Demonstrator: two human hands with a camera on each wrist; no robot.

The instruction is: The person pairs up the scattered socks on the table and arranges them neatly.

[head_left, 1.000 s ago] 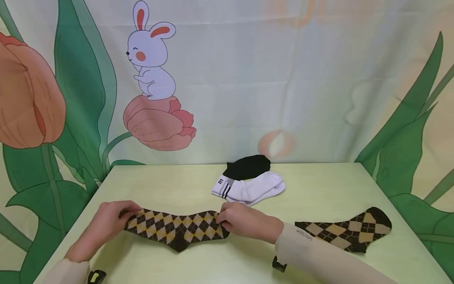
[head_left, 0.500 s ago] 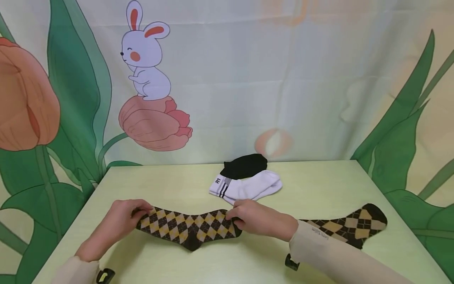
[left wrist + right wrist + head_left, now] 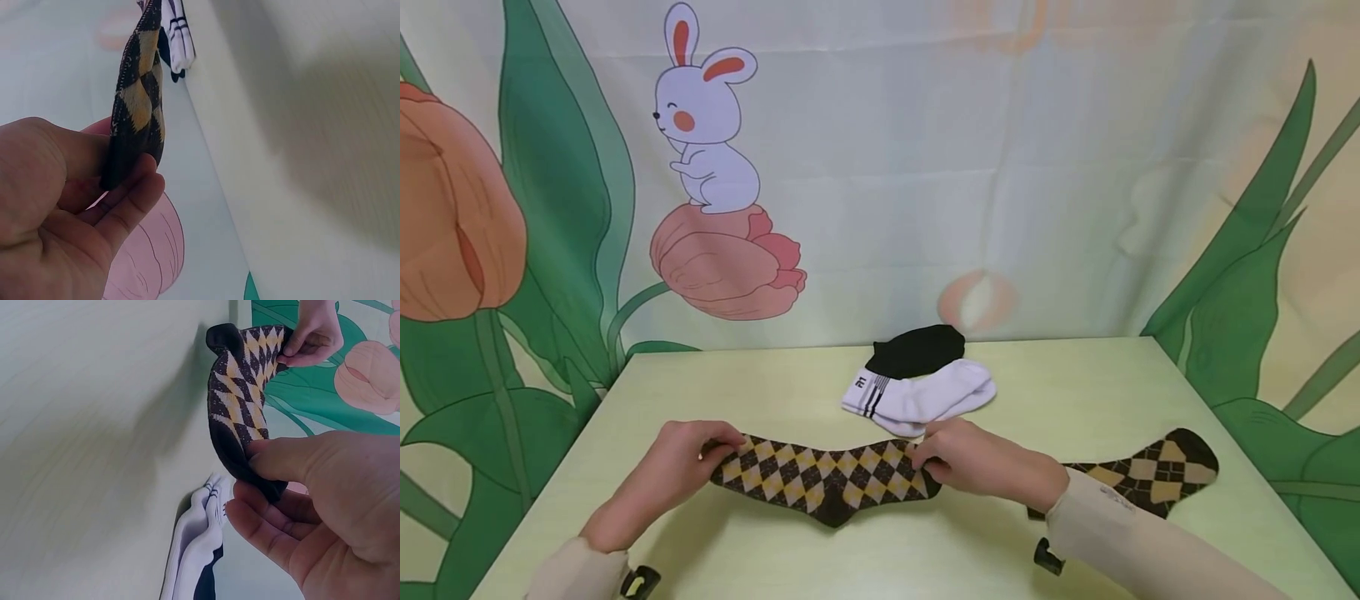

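Observation:
A dark brown argyle sock (image 3: 827,475) with yellow and beige diamonds is stretched sideways between both hands, raised above the table with its heel hanging down. My left hand (image 3: 688,458) pinches the cuff end between thumb and fingers; the left wrist view shows that cuff (image 3: 137,119) edge-on. At the toe end, my right hand (image 3: 977,458) pinches the dark tip, seen closely as the sock's toe (image 3: 240,456) in the right wrist view. Another argyle sock (image 3: 1165,473), with larger tan diamonds, lies flat at the right, its cuff partly hidden by the right forearm.
Behind the held sock, a white sock pair (image 3: 925,396) with black stripes lies beside a black sock bundle (image 3: 917,352) near the back edge of the pale table (image 3: 745,383). A printed cloth backdrop (image 3: 880,167) hangs directly behind the table.
Both hands have moved to the right together, carrying the stretched argyle sock. The right forearm now covers more of the other argyle sock. The view has shifted slightly.

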